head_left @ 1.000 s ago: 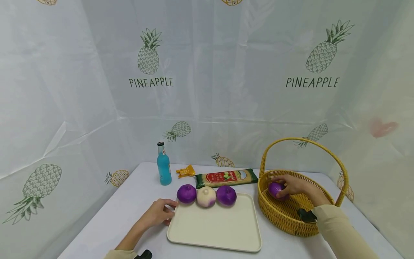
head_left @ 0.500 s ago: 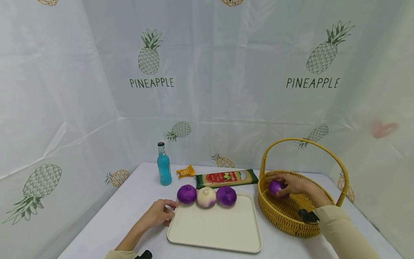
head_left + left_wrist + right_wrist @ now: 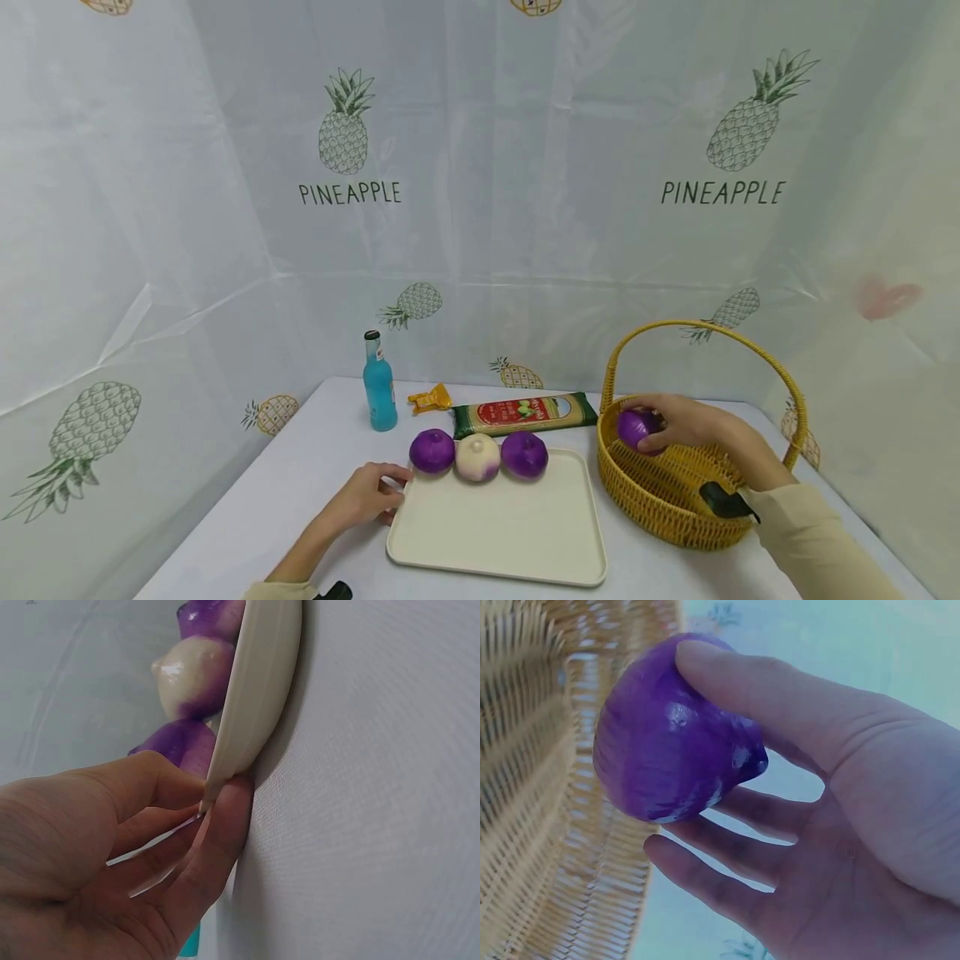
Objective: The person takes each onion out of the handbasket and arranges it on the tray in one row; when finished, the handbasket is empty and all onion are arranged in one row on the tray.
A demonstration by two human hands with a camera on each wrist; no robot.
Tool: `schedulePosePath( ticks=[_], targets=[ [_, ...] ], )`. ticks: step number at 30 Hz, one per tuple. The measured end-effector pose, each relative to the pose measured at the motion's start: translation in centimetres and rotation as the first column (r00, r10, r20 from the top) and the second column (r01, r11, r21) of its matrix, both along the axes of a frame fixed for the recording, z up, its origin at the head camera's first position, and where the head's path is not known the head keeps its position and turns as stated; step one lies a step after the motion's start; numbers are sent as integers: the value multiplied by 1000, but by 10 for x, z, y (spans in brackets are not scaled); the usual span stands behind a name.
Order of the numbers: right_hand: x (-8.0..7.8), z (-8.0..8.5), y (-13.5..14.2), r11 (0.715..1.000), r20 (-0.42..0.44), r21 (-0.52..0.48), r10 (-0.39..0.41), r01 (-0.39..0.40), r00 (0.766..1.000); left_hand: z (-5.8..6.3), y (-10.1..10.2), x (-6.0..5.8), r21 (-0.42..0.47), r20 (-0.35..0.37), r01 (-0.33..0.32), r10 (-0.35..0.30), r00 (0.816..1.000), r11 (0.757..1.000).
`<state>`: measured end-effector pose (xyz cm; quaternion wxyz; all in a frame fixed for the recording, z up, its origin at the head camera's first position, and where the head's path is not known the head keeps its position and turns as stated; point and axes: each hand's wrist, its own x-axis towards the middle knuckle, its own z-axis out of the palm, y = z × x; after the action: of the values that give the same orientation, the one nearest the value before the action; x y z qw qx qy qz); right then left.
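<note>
My right hand (image 3: 678, 421) grips a purple onion (image 3: 636, 430) between thumb and fingers, just inside the yellow wicker basket (image 3: 660, 521). Close up in the right wrist view, the purple onion (image 3: 667, 735) shows its pointed tip turned toward the palm. With thumb and fingers, my left hand (image 3: 367, 493) pinches the left rim of a cream tray (image 3: 495, 533). Along the tray's far edge sit three onions in a row: a purple onion (image 3: 432, 452), a white onion (image 3: 477, 457) with a purple patch, and another purple onion (image 3: 525, 455).
Behind the tray lies a green and red packet (image 3: 525, 414). A blue bottle (image 3: 380, 387) stands at the back left, beside a small orange wrapped item (image 3: 430, 399). The basket's tall handle (image 3: 705, 323) arches over its opening. A pineapple-print curtain (image 3: 480, 250) encloses the table.
My right hand has lifted the purple onion slightly from the basket's bottom and shifted it a little left. My left hand keeps its place on the tray rim.
</note>
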<state>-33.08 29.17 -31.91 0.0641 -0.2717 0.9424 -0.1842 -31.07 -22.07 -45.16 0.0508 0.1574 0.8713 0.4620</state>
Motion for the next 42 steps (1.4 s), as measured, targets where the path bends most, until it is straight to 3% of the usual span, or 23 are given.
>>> schedulePosePath(
  ticks=[3, 8, 19, 30, 42],
  targets=[
    [6, 6, -9, 1000, 3, -11, 23, -23, 1000, 0, -1, 0, 6, 1, 7, -7, 1000, 1000],
    [11, 12, -28, 999, 20, -33, -27, 27, 999, 0, -1, 0, 6, -4, 10, -10, 1000, 1000],
    [6, 5, -72, 999, -67, -33, 13, -15, 998, 0, -1, 1, 4, -8, 6, -6, 1000, 1000],
    [-5, -21, -99, 998, -63, 2, 68, -68, 996, 3, 0, 3, -5, 6, 2, -2, 1000, 1000],
    [-9, -42, -107, 997, -62, 65, -35, 39, 997, 4, 0, 4, -10, 0, 5, -5, 1000, 1000]
  ],
)
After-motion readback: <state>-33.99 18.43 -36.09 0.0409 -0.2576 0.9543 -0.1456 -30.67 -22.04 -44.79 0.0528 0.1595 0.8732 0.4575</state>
